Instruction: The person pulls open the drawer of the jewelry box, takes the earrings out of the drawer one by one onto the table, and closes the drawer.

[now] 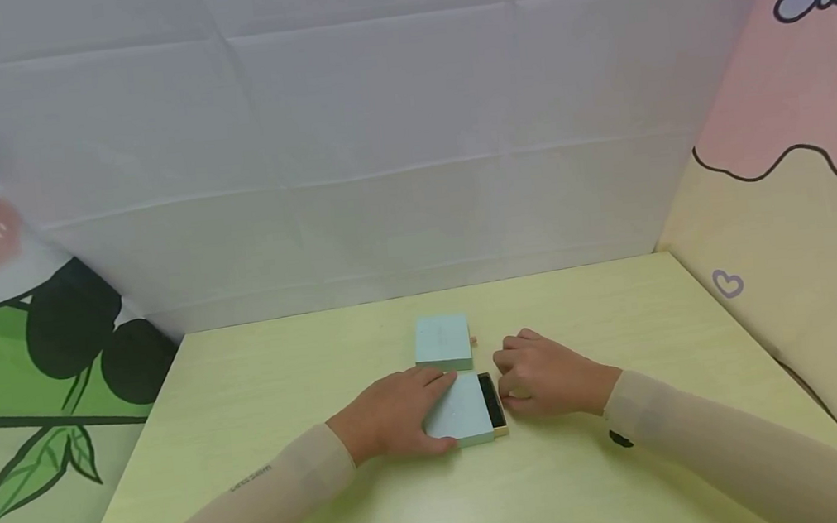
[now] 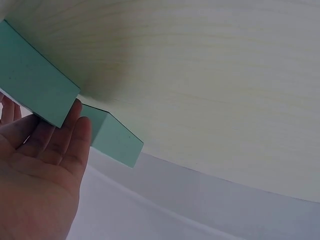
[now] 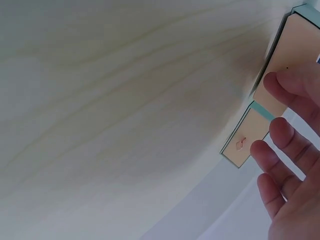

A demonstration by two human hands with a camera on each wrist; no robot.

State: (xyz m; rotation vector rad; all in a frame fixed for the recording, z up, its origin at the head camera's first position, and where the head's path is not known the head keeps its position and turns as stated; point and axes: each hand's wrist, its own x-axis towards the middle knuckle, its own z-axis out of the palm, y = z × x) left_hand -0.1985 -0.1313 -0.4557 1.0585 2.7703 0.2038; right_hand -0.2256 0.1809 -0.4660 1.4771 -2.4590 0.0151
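A pale teal drawer box (image 1: 465, 413) lies on the table, its black-lined drawer (image 1: 491, 400) partly out on the right. My left hand (image 1: 402, 415) holds this box from the left, thumb along the near edge and fingers across the far side. Beside the drawer's tan front (image 3: 296, 42), my right hand (image 1: 548, 373) has thumb and forefinger pinched together at the drawer's pull, which they hide. The other right fingers are loosely bent. Just behind stands a second teal drawer box (image 1: 442, 341), closed, with a small pinkish pull loop (image 3: 241, 144) on its tan front.
The pale wood-grain table (image 1: 284, 348) reaches back to a white cloth wall (image 1: 377, 132). Printed panels stand along the left (image 1: 2, 364) and right (image 1: 786, 279) sides.
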